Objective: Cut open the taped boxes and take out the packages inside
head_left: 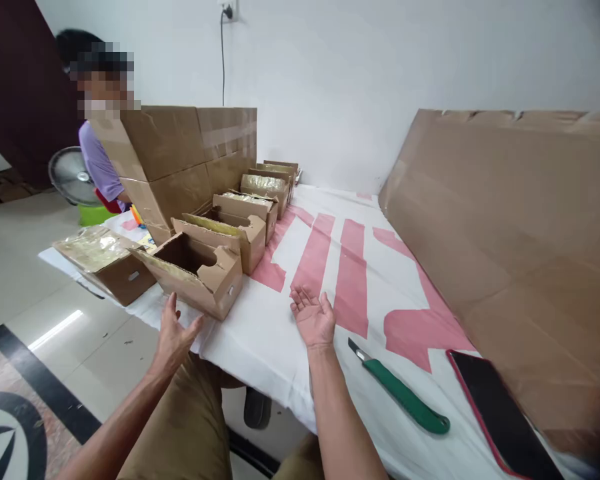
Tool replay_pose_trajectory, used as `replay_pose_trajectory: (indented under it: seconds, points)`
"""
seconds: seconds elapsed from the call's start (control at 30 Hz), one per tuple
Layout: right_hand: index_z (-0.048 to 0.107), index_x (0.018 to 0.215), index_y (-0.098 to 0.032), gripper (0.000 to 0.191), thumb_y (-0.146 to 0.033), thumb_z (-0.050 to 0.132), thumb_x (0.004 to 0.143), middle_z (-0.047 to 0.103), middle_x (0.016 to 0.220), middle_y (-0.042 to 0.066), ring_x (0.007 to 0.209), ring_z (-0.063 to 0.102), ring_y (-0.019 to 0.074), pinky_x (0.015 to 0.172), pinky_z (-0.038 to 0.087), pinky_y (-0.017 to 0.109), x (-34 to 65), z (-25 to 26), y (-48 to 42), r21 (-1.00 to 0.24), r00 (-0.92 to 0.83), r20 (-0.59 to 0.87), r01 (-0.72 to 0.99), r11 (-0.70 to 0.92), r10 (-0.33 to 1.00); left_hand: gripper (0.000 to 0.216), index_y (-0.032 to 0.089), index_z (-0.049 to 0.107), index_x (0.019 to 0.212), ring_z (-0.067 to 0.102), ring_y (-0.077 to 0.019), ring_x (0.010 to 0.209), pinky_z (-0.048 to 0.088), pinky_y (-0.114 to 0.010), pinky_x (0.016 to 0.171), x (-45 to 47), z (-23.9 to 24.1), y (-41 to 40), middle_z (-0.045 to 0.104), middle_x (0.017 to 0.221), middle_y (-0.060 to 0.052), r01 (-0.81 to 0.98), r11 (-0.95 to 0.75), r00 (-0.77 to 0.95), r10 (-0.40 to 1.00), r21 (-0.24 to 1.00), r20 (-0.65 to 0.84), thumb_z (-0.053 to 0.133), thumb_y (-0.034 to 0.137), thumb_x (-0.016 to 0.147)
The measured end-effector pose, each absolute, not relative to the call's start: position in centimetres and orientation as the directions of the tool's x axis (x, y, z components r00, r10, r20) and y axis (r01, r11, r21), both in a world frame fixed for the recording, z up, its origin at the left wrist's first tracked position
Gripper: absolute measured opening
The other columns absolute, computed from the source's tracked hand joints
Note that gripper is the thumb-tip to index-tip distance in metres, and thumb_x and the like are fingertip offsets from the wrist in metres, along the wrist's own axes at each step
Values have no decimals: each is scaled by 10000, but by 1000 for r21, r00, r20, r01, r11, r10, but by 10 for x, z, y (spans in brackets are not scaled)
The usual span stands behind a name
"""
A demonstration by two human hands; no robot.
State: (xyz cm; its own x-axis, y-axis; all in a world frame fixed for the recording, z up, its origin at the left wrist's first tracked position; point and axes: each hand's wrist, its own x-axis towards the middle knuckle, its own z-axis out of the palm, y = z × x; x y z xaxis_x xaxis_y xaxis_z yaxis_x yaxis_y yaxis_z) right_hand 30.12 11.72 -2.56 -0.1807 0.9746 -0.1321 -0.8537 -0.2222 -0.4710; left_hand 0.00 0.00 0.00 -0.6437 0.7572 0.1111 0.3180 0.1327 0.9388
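My left hand (174,337), fingers apart and holding nothing, is at the near side of an open cardboard box (215,283). Whether its fingertips touch the box I cannot tell. Palm up over the cloth, my right hand (314,319) is bare, with its fingers spread a little. To its right lies a utility knife (405,397) with a green handle and its blade showing. Behind the nearest box, several similar small boxes (253,227) stand in a row toward the wall. Another box (105,257), covered with shiny tape, sits to the left at the table's edge.
A white and pink cloth (353,267) covers the table. A phone (503,413) lies at the right, beside a large leaning cardboard sheet (510,267). Stacked cartons (180,153) form a wall at the left. Beyond them sits a person in a purple sleeve (100,160), near a fan (73,175).
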Motion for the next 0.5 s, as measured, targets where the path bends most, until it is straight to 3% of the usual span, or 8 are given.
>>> replay_pose_trajectory:
  seconds: [0.1,0.23,0.5]
  points:
    - [750,965,-185,298,-465,670,904,800,1045,112,895,761,208,665,583,297,299,-27,116,-477,-169,-121,-854,-207,978,1064,190,314,1556,350,-410,1511,353,-598,1208,8,-18,19,339,1624,-222,334,39,-607,773,942,184,836,434,662]
    - [757,954,-179,303,-465,683,886,800,1044,111,873,755,202,647,568,283,295,-28,115,-475,-155,-125,-858,-196,980,980,281,347,1535,482,-359,1435,448,-557,1157,11,-26,24,463,1539,-157,373,-72,-545,790,925,282,848,401,702]
    - [773,908,-179,277,-438,681,871,810,996,100,830,748,196,633,550,278,290,-23,113,-493,-161,-147,-843,-213,976,1006,277,328,1551,529,-341,1393,556,-499,1067,6,-26,37,463,1530,-165,379,-93,-512,808,921,292,857,401,704]
